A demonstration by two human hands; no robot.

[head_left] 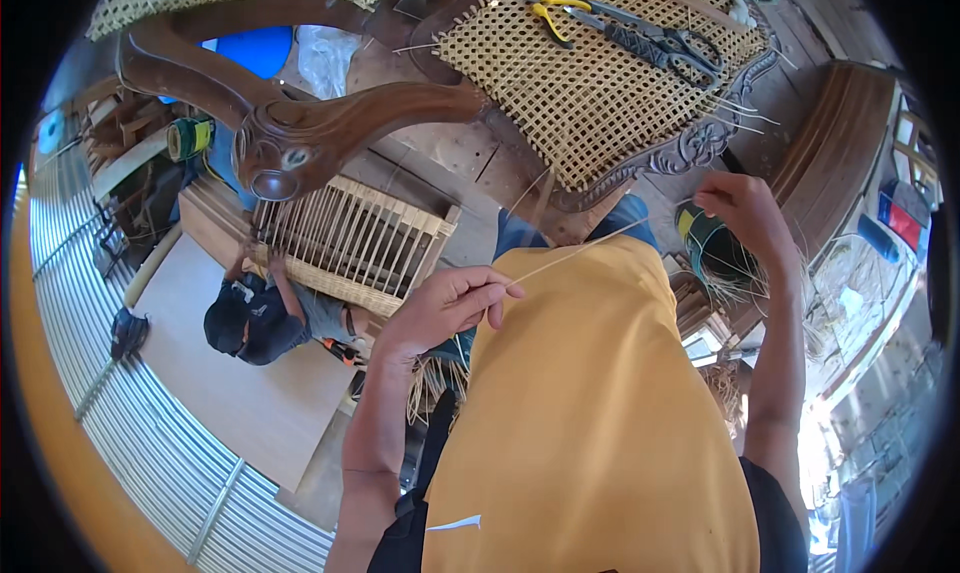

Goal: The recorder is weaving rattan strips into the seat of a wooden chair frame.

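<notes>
L hand (452, 306) & R hand (742, 208), both in tight pinches, hold a cane strand (590, 246) btwn them, prob. to keep it taut, w/ pliers (551, 25) & scissors (645, 46) parked on the woven panel (585, 113) ahead.

1 thin, pale strand (582, 250) is stretched nearly straight, at a slant, between the left hand (450, 308) and the raised right hand (742, 208).

The head-worn fisheye looks down from close above both hands (455, 305).
</notes>
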